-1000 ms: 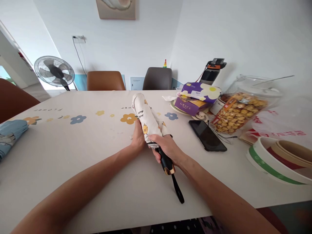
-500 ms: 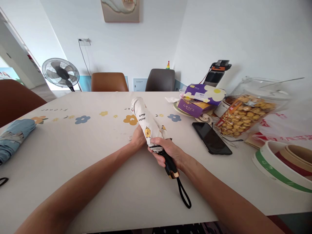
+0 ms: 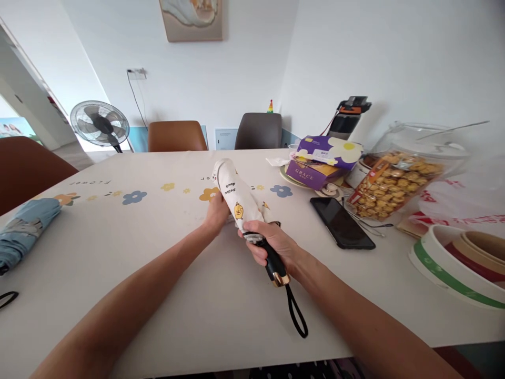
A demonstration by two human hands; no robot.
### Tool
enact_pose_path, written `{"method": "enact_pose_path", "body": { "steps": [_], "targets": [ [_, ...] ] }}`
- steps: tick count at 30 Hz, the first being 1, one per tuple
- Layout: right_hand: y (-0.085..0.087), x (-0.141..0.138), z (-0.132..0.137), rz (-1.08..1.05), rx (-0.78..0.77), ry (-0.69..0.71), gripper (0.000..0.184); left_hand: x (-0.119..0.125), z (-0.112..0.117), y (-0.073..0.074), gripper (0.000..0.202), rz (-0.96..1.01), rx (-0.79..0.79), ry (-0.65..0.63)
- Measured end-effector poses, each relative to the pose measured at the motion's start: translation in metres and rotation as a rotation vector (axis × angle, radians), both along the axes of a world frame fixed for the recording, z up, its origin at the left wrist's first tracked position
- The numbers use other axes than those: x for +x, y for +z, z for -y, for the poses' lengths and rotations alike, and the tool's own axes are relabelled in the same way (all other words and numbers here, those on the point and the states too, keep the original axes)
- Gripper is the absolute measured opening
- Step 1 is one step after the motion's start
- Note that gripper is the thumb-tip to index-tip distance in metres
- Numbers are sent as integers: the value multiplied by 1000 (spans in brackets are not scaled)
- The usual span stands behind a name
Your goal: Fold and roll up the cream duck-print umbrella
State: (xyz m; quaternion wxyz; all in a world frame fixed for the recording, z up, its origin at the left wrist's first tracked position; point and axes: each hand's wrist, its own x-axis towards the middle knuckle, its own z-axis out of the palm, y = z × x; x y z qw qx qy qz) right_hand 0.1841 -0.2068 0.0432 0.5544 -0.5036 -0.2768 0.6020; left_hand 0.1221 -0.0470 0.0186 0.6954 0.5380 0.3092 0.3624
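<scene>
A folded white umbrella [image 3: 240, 195] with yellow duck prints lies slantwise over the middle of the table, its canopy end pointing away from me. My right hand [image 3: 268, 239] is closed around its lower end, where the canopy meets the black handle [image 3: 274, 266], thumb on the fabric. A black wrist strap [image 3: 296, 310] hangs from the handle's gold-coloured end. On the umbrella's left side, my left hand [image 3: 216, 211] is closed against the canopy, with its fingertips hidden behind the fabric.
A folded blue umbrella [image 3: 27, 229] lies at the far left. On the right are a phone [image 3: 342, 223], a snack jar [image 3: 398, 179], purple boxes [image 3: 315, 172], a dark bottle [image 3: 349, 118] and tape rolls [image 3: 437, 263]. Chairs and a fan [image 3: 100, 125] stand beyond the white table [image 3: 177, 316].
My left hand has slid a little up and left along the canopy, away from me. My right hand keeps its hold near the handle. The view has shifted slightly.
</scene>
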Motion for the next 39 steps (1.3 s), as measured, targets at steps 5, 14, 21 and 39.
{"method": "enact_pose_path", "body": {
  "steps": [5,14,21,39],
  "targets": [
    [1,5,1,-134,12,12,22,-15,-17,24,10,55,140,203],
    [5,4,2,-188,-10,77,19,-20,-29,21,24,180,96,91],
    [2,8,-1,-272,-38,108,16,-20,-44,4,31,204,-137,-66],
    [-4,19,0,81,54,-128,27,-29,13,59,22,-146,-191,-648]
  ]
}}
